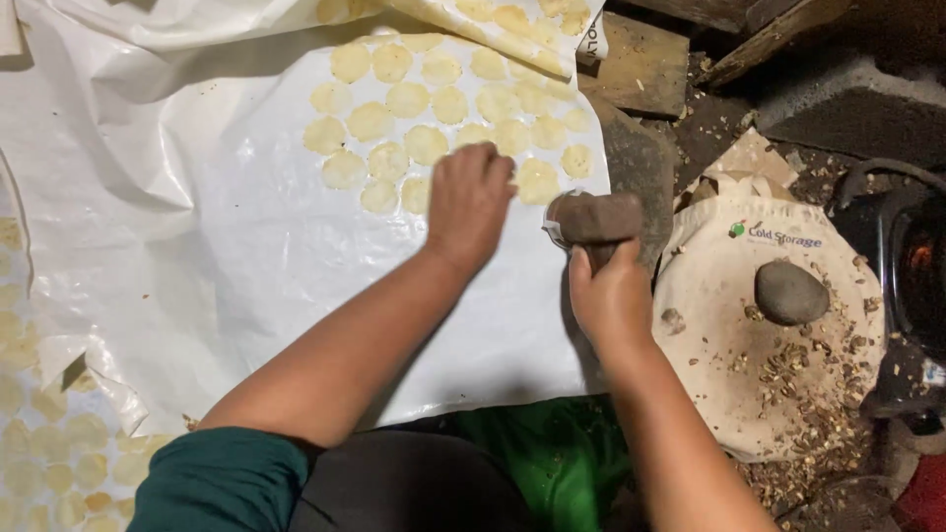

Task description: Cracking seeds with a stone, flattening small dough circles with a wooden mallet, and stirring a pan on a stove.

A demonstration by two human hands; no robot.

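A wide white plastic sheet [246, 246] covers most of the ground, smooth and glossy, creased along its left side and folded over at the top. On its upper half lie rows of thin, pale yellow discs [424, 103], roughly round with ragged edges, laid flat side by side, some touching. More discs of the same kind lie on a second sheet at the lower left [49, 463], partly under a turned-up flap.

To the right sits a round cloth-covered slab [729, 335], off-white and stained, with brown husk bits and crumbs scattered over it, thickest toward its lower right edge. A smooth, grey, egg-shaped stone [790, 293] rests on it, well apart from both hands. Beyond the slab the ground is dark and littered with husks; a dark stove with a red glow [916, 266] stands at the right edge, and wooden boards [641, 64] lie at the top.

The left hand [468, 202] rests palm down on the sheet at the lower edge of the disc rows, fingers curled together, their tips at the nearest discs; whether they pinch one cannot be told.

The right hand [611, 296] is over the sheet's right edge, between sheet and slab, its fingers wrapped around the handle of a brown, blocky mallet [596, 219]. The mallet head is dull and rough, lying crosswise above the fist, with a scrap of clear plastic at its left end, just beside the nearest disc.
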